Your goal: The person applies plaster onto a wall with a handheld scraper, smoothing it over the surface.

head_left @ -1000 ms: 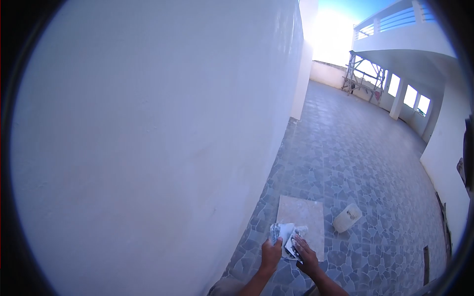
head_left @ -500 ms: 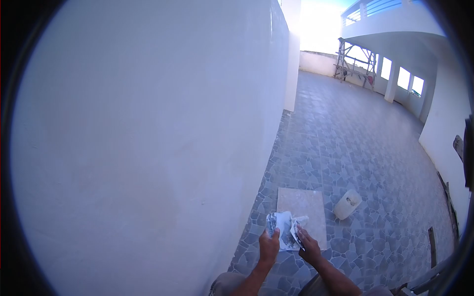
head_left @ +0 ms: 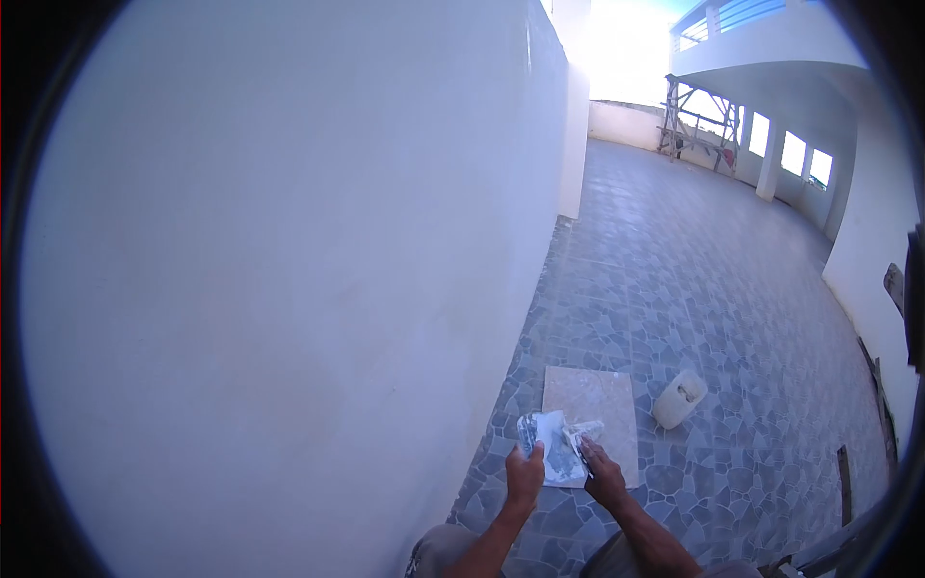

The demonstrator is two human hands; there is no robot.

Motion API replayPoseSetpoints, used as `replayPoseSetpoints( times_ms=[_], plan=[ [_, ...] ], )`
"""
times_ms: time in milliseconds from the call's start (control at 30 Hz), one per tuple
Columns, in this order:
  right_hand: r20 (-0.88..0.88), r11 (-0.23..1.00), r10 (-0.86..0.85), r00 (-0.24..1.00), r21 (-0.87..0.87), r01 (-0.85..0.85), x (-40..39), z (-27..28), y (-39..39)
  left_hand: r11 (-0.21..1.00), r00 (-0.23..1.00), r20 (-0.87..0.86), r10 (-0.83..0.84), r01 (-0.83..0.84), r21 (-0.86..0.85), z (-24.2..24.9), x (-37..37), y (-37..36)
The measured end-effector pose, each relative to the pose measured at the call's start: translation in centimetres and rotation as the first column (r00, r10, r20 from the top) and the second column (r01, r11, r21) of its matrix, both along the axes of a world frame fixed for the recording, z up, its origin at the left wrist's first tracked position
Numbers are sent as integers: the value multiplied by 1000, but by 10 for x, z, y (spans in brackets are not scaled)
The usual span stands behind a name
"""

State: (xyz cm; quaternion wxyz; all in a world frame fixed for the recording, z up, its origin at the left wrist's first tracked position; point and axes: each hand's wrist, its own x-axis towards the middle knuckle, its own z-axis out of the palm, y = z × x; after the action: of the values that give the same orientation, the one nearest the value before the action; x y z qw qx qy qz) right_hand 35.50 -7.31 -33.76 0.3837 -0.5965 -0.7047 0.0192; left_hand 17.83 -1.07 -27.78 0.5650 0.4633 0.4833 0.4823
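Lower centre, gripping plate (head_left: pixel 556 463) in left hand (head_left: pixel 525 474), blade (head_left: pixel 584 458) in right hand (head_left: pixel 604 476), now tilting blade more edge-on, so probably scraping paste (head_left: pixel 588 429).

I see a pale board (head_left: pixel 590 388) and, near it, a jug (head_left: pixel 679 403) on the patterned floor (head_left: pixel 694 289); scaffolding (head_left: pixel 672 118) stands far off.

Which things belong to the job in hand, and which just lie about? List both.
In use: smeared white plate, left hand; thin blade, right hand; probably the pale slab below.

Apparently lying about: plastic container, perhaps; wood strip; far scaffold.
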Motion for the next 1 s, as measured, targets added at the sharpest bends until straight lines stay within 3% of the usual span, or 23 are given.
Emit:
replayPoseSetpoints(
  times_ms=[167, 267, 367, 467, 500, 567, 667, 733, 800, 867, 967, 1000],
  plan=[
    [60, 979, -107, 993, -170, 115, 9, -28, 1, 999, 995, 93, -42, 41, 12, 6, 0, 3],
    [-115, 971, -154, 981, -202, 129, 6, -29, 2, 999, 995, 92, -43, 40, 32, 3, -2, 7],
    [-108, 838, -414, 904, -434, 332, 6, -14, -5, 998, 998, 61, -17, 14, 56, 1, -4, 8],
    [-217, 805, -494, 842, -480, 348, 25, -44, -1, 998, 999, 36, 20, -22, 67, 1, -5, 10],
    [-427, 840, -472, 771, -482, 248, 27, -49, -3, 997, 999, 31, 32, -34, 67, 0, -6, 10],
    [-773, 909, -384, 505, -413, 58, 30, -56, -6, 997, 998, 35, 49, -51, 52, -1, -6, 9],
    [-638, 915, -349, 687, -390, 102, 44, -73, -7, 996, 996, 42, 84, -85, 11, 0, -5, 9],
    [-497, 873, -401, 769, -462, 157, 51, -81, -6, 997, 995, 48, 82, -82, -2, -2, -5, 11],
    [-621, 865, -430, 655, -490, 103, 54, -85, -4, 999, 997, 60, 52, -53, 8, -11, -4, 14],
    [-887, 907, -396, 240, -418, -51, 53, -83, 0, 999, 996, 79, 36, -36, -2, -16, -4, 16],
    [-929, 932, -364, -72, -363, -27, 44, -67, 3, 998, 995, 83, 57, -56, -12, -7, -4, 13],
    [-926, 930, -369, -81, -367, -29, 42, -62, 4, 997, 994, 78, 72, -71, -17, -2, -5, 12]
  ],
)
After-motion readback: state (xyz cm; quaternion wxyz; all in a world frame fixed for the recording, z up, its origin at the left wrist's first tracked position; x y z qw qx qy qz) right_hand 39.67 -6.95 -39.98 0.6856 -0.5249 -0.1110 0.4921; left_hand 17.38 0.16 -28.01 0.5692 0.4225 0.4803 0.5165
